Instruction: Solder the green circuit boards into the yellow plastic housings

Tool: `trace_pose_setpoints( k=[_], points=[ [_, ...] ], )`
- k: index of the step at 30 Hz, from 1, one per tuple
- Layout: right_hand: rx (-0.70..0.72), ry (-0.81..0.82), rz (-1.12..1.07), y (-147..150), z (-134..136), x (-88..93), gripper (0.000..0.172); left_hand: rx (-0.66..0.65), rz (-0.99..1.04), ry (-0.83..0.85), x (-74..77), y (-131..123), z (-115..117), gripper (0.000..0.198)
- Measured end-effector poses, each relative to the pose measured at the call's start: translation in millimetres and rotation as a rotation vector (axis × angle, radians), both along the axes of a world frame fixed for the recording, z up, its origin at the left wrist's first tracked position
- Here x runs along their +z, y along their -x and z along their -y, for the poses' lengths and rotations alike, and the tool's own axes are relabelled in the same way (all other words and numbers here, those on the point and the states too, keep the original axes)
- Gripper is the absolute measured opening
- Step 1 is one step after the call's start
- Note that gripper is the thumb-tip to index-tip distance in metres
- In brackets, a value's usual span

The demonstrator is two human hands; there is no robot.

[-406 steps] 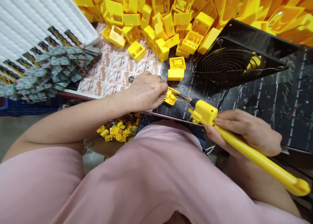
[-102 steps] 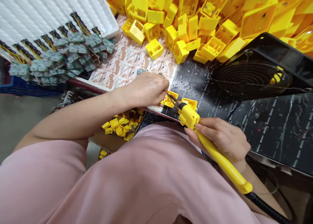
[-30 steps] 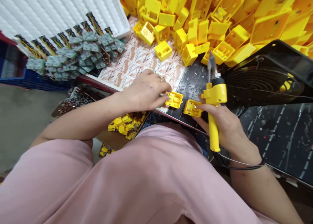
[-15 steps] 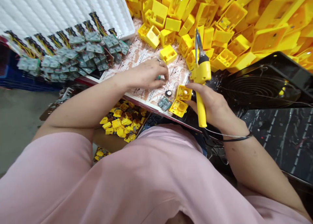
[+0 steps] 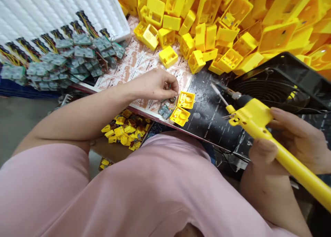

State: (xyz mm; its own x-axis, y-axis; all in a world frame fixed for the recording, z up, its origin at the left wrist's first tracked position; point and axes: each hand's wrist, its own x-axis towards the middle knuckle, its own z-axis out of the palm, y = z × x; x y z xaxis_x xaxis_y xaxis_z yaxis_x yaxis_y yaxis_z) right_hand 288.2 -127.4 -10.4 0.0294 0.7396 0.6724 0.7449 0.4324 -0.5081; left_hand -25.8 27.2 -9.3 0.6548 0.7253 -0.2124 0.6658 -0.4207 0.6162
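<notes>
While gripping a yellow-handled soldering iron in the right hand, holds the nearer left hand pinched left of two square yellow plastic cases.

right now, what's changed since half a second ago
The right hand, still gripping the metal-tipped yellow soldering iron, has come away from the farther open yellow plastic case and swung right. The left hand has moved closer to that case. The heap of yellow plastic housings and square black fan stayed put.
</notes>
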Motion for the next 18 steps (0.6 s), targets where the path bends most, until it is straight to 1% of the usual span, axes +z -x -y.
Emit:
trace_pose_setpoints(
  k=[1, 2, 3, 5, 6, 8, 10, 14, 16, 18],
  points=[
    [0.009, -0.051, -0.04, 0, -2, -1.7, 0.044, -0.025, -0.035, 0.003, 3.8, -4, 2, 0.021],
    [0.053, -0.065, -0.064, 0, -5, -2.8, 0.042, -0.047, -0.073, 0.0, 7.4, -7, 4, 0.019],
    [0.12, -0.033, -0.069, 0, -7, -3.2, 0.047, -0.066, -0.114, -0.011, 10.5, -11, 5, 0.018],
    [0.252, 0.062, -0.031, -1, -10, -2.3, 0.061, -0.098, -0.188, -0.06, 14.4, -16, 8, 0.017],
    [0.313, 0.094, 0.0, -2, -11, -1.4, 0.064, -0.112, -0.215, -0.093, 15.1, -18, 9, 0.017],
    [0.414, 0.138, 0.055, -4, -12, -0.5, 0.056, -0.139, -0.245, -0.147, 14.9, -21, 9, 0.017],
    [0.499, 0.148, 0.095, -4, -14, -1.7, 0.04, -0.156, -0.262, -0.168, 13.3, -23, 7, 0.016],
    [0.569, 0.102, 0.127, 0, -21, -6.7, 0.013, -0.187, -0.284, -0.137, 11.9, -27, 0, 0.013],
    [0.575, 0.109, 0.134, 3, -24, -6.1, 0.007, -0.187, -0.318, -0.103, 13.6, -31, -3, 0.013],
    [0.572, 0.099, 0.138, 7, -29, -2.1, 0.008, -0.169, -0.382, -0.063, 16.2, -35, -5, 0.012]
  ],
)
